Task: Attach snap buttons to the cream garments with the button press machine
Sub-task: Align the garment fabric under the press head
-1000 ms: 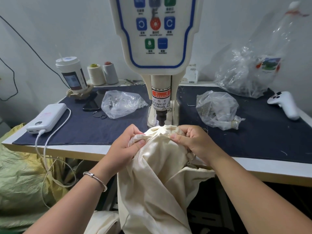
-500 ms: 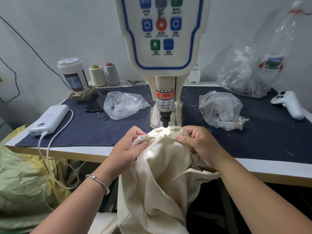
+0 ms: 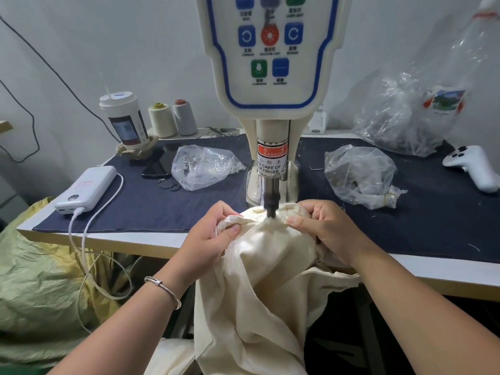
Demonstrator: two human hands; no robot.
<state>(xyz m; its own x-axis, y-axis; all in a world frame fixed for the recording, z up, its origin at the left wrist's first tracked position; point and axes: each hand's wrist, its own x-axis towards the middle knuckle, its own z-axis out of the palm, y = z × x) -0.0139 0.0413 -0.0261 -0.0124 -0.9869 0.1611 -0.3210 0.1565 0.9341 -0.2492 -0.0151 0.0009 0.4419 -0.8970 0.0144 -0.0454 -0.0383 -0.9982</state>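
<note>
Currently, head view, itemised for you.

Item: button press machine (image 3: 270, 77). Its dark punch (image 3: 271, 201) is now pressing down into the cloth; half a second ago its tip was sitting just above the fabric. Judged, the press stroke is under way on this snap.

Item: cream garment (image 3: 259, 266). You are holding its upper edge bunched over the die at the front edge of the table (image 3: 108, 239), directly under the punch, while the rest is hanging down below the table edge. The snap itself is hidden by punch and cloth.

Item: left hand (image 3: 208, 239). You are pinching a fold of the garment, thumb on top and fingers curled underneath, just left of the punch.

Item: right hand (image 3: 324, 228). You are gripping the cloth with curled fingers, the thumb lying close beside the punch. The warning label above is asking you to mind your fingers, and that closeness is the risk at this instant.

Item: two small plastic bags, left bag (image 3: 203, 166) and right bag (image 3: 359, 174), are lying either side of the machine column, apart from your hands. Their contents are too small to name.

Item: power bank (image 3: 86, 189), lying at the table's left corner with a white cable trailing down.
</note>
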